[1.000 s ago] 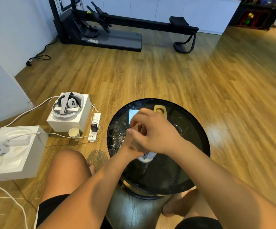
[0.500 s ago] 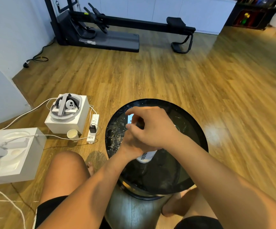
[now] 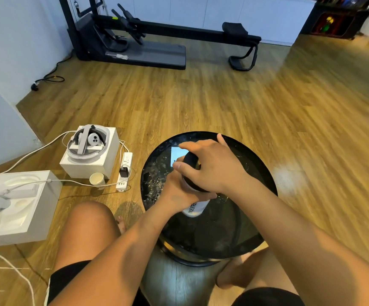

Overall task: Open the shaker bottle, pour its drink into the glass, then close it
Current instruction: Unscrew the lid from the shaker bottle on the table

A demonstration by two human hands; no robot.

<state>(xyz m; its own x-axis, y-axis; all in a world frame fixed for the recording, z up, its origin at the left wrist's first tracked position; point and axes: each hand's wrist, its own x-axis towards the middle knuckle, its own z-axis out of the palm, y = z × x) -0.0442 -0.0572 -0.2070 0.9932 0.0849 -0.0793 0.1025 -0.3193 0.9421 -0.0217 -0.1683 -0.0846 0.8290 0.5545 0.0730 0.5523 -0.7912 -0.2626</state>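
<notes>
- Left hand (image 3: 176,193) clamps the white shaker bottle (image 3: 195,207), which stands on the round black table (image 3: 265,177); it should brace firmly against the twist.
- Right hand (image 3: 214,171) grips the black lid (image 3: 191,162); turning it level should avoid spills.
- Half a second ago this hand hid the lid; now it shows.

A room in a home, partly a workout space — wood-plank floor (image 3: 223,102), a black exercise machine (image 3: 143,47) by the white cupboard fronts (image 3: 223,12), and a VR headset (image 3: 88,142) on a white box (image 3: 95,167) beside a floor power strip (image 3: 125,171).
</notes>
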